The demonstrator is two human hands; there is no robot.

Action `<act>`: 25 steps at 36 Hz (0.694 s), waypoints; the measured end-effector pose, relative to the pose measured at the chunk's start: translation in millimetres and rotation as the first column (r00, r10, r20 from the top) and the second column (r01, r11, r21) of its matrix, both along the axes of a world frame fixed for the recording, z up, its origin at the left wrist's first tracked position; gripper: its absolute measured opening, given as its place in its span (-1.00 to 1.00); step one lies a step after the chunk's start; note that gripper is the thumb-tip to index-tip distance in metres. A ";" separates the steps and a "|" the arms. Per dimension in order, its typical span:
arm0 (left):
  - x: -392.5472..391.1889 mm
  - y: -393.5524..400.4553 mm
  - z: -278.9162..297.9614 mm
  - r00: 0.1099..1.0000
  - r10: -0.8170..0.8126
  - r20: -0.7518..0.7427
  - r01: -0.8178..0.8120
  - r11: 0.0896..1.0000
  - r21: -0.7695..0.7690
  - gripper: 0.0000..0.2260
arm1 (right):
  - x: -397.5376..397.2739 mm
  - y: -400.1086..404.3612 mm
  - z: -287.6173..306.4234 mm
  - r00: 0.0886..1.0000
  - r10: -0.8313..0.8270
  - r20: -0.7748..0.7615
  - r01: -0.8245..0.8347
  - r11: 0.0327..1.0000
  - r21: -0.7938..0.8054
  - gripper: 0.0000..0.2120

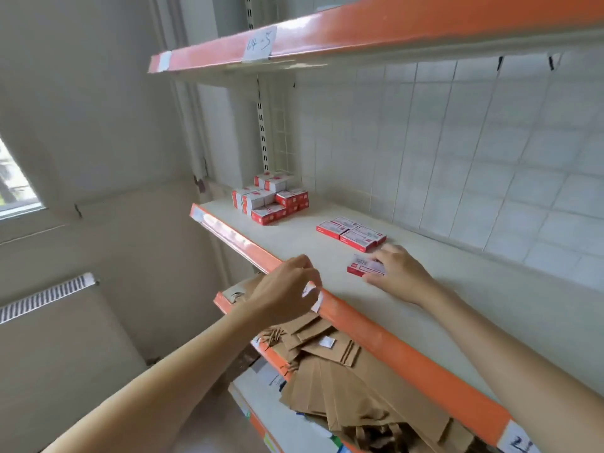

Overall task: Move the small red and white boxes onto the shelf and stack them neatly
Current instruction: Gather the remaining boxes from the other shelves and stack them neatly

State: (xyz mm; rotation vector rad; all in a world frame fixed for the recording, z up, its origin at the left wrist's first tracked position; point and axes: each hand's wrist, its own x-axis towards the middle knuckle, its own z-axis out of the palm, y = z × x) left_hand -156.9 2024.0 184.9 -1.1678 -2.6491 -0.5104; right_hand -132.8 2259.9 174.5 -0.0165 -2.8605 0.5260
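On the cream shelf (425, 289) with an orange front edge, a pile of several small red and white boxes (271, 197) stands at the far left corner. A flat group of several boxes (351, 232) lies in the middle. My right hand (398, 273) grips a single red and white box (361, 266) lying flat on the shelf, just in front of that group. My left hand (284, 292) hovers at the shelf's orange front edge with its fingers curled; whether it holds anything is not clear.
An upper shelf (359, 31) with an orange edge and a paper label hangs overhead. A lower shelf holds brown cardboard sheets (343, 380). A white tiled wall backs the shelf. A radiator (49, 295) and a window sit at the left.
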 end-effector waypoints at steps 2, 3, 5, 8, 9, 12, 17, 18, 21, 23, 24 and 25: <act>-15.9 13.1 1.6 1.000 -0.029 0.009 0.029 1.000 0.006 -0.84 | -8.0 8.9 -7.2 0.998 -0.056 0.002 0.056 0.998 0.008 -0.57; -22.6 20.3 1.2 0.999 -0.046 0.015 0.046 0.999 0.016 -0.83 | -9.3 12.9 -12.1 0.998 -0.067 0.006 0.067 0.998 0.004 -0.56; -33.3 35.2 -1.9 0.996 -0.079 0.029 0.078 0.996 0.030 -0.82 | -7.0 20.3 -22.8 0.998 -0.063 0.001 0.063 0.997 -0.055 -0.55; -45.2 55.2 -10.9 0.989 -0.127 0.072 0.124 0.991 0.045 -0.78 | -2.2 27.5 -32.9 0.999 -0.045 -0.023 0.040 0.984 -0.173 -0.54; -49.3 61.0 -13.4 0.986 -0.146 0.085 0.143 0.989 0.049 -0.75 | -3.6 29.5 -34.6 0.997 -0.059 -0.042 0.049 0.976 -0.214 -0.58; -63.4 77.3 -18.1 0.972 -0.210 0.103 0.206 0.977 0.049 -0.66 | -7.3 34.6 -35.0 0.988 -0.137 -0.076 0.095 0.909 -0.405 -0.74; -82.8 98.6 -21.8 0.931 -0.304 0.201 0.306 0.952 0.020 -0.63 | -2.5 44.8 -35.6 0.977 -0.193 -0.089 0.135 0.889 -0.437 -0.73; -87.6 100.1 -23.4 0.925 -0.319 0.207 0.319 0.947 0.032 -0.65 | -0.7 47.1 -35.5 0.976 -0.201 -0.088 0.144 0.889 -0.435 -0.73; -101.3 101.0 -22.5 0.894 -0.378 0.240 0.374 0.925 0.063 -0.70 | 2.6 51.4 -36.1 0.966 -0.244 -0.086 0.178 0.870 -0.459 -0.75; -107.5 101.7 -15.3 0.867 -0.395 0.302 0.387 0.918 0.089 -0.79 | 2.9 51.0 -35.6 0.960 -0.270 -0.079 0.194 0.838 -0.510 -0.77; -110.5 102.1 -11.9 0.855 -0.391 0.341 0.382 0.919 0.097 -0.82 | 2.5 50.5 -35.5 0.957 -0.281 -0.076 0.201 0.826 -0.527 -0.78; -113.6 102.7 -8.7 0.845 -0.377 0.378 0.369 0.924 0.097 -0.79 | 1.6 50.0 -35.8 0.954 -0.290 -0.076 0.207 0.821 -0.532 -0.79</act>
